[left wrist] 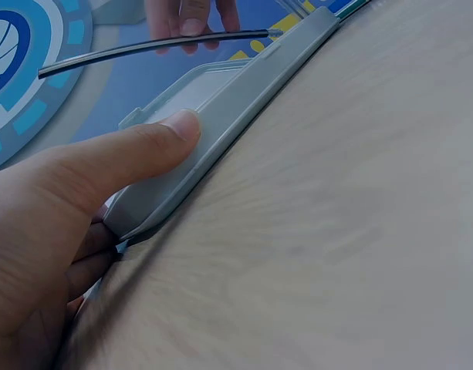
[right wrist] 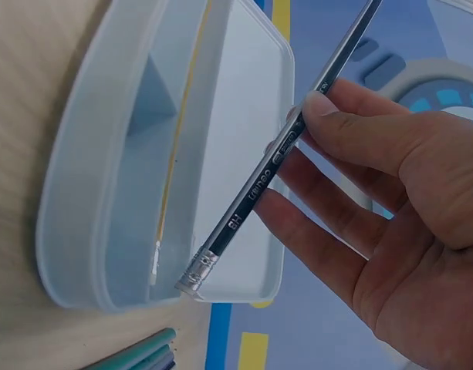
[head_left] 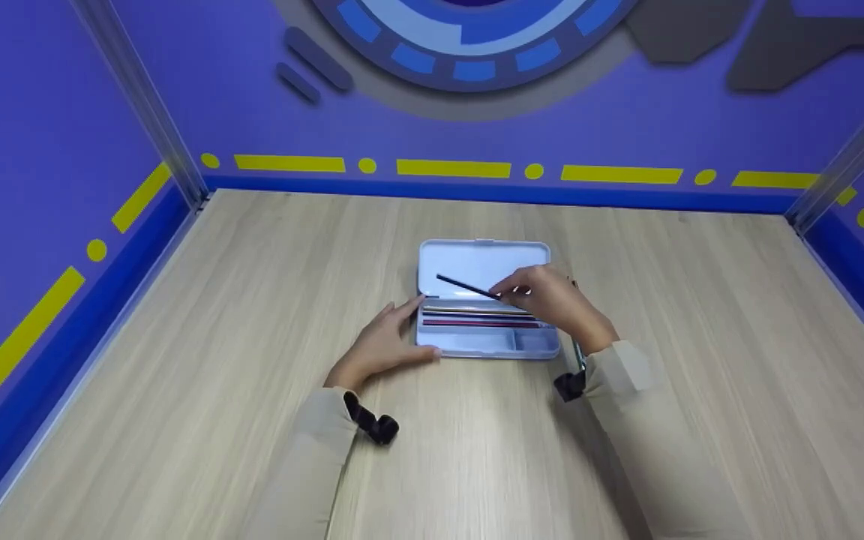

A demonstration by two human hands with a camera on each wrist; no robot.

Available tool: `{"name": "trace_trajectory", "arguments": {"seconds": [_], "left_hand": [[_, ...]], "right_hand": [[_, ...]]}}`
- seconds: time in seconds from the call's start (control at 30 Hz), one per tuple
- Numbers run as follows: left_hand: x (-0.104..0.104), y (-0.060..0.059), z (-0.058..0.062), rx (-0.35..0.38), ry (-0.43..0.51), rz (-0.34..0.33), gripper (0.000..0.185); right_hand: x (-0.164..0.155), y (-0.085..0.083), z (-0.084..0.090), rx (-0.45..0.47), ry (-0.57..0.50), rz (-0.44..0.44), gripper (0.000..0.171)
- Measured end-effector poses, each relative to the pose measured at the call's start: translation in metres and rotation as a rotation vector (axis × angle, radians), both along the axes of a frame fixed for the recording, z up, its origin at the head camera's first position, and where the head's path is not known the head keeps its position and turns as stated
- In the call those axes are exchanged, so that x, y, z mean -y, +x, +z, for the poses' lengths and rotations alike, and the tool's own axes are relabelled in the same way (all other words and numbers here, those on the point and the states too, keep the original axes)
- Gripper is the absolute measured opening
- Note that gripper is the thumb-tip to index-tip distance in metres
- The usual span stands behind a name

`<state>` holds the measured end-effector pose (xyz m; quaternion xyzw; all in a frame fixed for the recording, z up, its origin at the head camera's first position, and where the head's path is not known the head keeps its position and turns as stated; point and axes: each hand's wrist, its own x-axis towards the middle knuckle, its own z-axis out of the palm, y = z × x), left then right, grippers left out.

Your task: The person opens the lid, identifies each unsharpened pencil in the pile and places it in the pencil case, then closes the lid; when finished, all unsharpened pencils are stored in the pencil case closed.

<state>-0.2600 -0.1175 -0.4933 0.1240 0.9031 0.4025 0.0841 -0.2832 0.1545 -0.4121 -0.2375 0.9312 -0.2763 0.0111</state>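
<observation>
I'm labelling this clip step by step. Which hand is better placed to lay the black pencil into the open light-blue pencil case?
Right. The right hand already pinches the black pencil just above the open light-blue pencil case, beside the pencils lying in it. The left hand rests against the case's left end, steadying it.

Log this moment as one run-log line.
left hand: steadies open pencil case on table | right hand: pinches black pencil above case | more pencils lie inside
</observation>
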Motion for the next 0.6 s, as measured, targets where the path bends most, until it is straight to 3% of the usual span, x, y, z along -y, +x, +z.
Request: {"name": "trace_trajectory", "arguments": {"seconds": [0.4, 0.6], "left_hand": [[0.001, -0.001, -0.001, 0.003, 0.007, 0.000, 0.101], [0.000, -0.001, 0.000, 0.014, 0.005, 0.005, 0.100]], "right_hand": [[0.010, -0.005, -0.009, 0.081, 0.066, -0.028, 0.024], [0.012, -0.006, -0.015, 0.056, 0.061, 0.005, 0.023]]}}
